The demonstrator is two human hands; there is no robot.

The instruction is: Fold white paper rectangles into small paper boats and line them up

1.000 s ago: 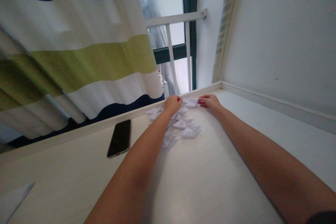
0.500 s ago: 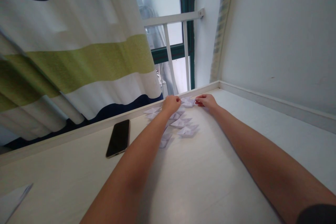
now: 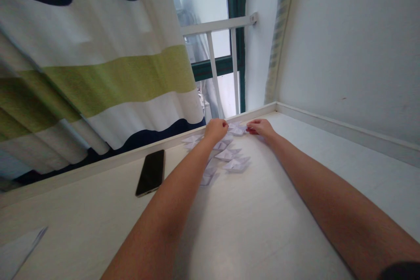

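A white folded paper boat rests at the far edge of the white table, between my two hands. My left hand is closed with its fingertips at the boat's left end. From the other side, my right hand pinches the boat's right tip between thumb and fingers. Several more paper boats lie close together nearer to me, among them one boat at the front right and another boat partly behind my left forearm. My left arm hides part of the group.
A black phone lies left of my left forearm. White paper sheets are at the lower left. A raised ledge borders the table, with a wall on the right. A striped curtain and a white railing stand behind.
The view shifts slightly. Both hands stay at the two ends of the same paper boat, and the other boats and the phone have not moved.
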